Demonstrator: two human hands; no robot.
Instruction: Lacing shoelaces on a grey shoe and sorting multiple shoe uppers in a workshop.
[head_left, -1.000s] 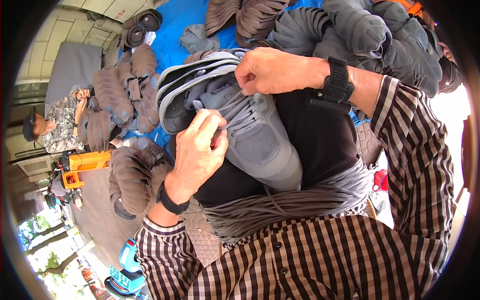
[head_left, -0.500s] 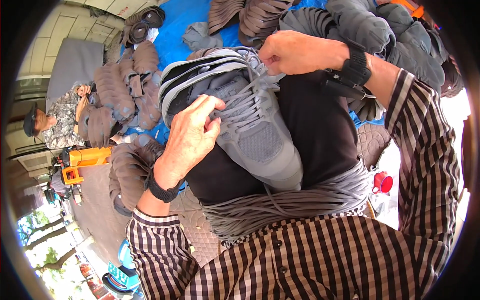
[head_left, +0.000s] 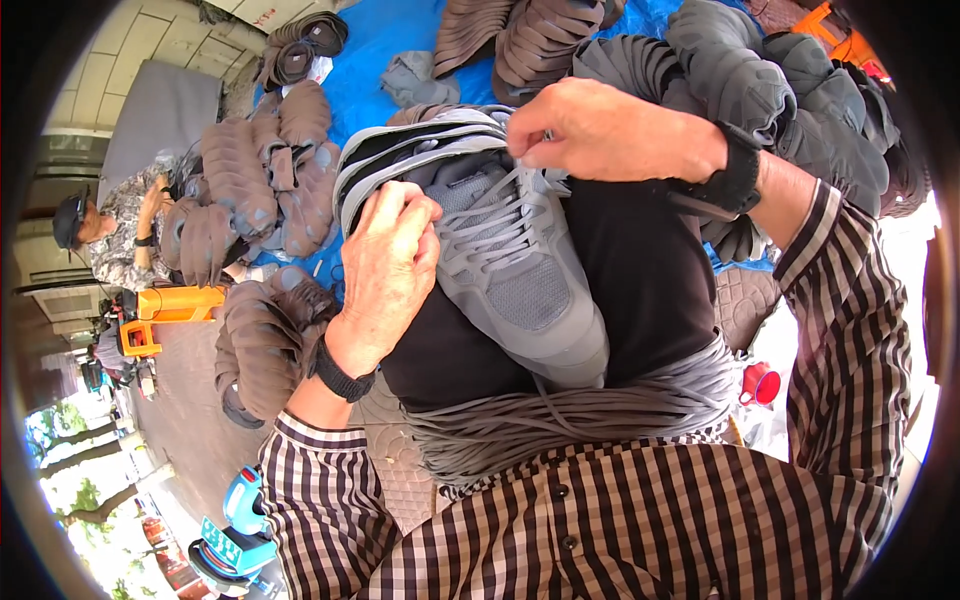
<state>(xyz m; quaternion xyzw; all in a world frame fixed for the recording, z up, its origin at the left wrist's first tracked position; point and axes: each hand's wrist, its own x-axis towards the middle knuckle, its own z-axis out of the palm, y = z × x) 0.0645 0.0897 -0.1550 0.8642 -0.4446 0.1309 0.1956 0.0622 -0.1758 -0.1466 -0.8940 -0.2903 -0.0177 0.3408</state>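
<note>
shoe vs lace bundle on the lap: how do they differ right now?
Form: the shoe is a shaped piece with a mesh toe panel; the bundle is a mass of thin strands.
Pose: the shoe points its toe toward the wearer's waist; the bundle lies crosswise there.
Hands: left hand and right hand are at the shoe; neither is at the bundle.
Shared: both are grey.

a person wears a long-sleeved shirt in black and pale beige checks, dark round buttons down its front, cuffs ending on the forearms, and black trousers. a textured black band circles the left wrist; a wider black strap, the right.
</note>
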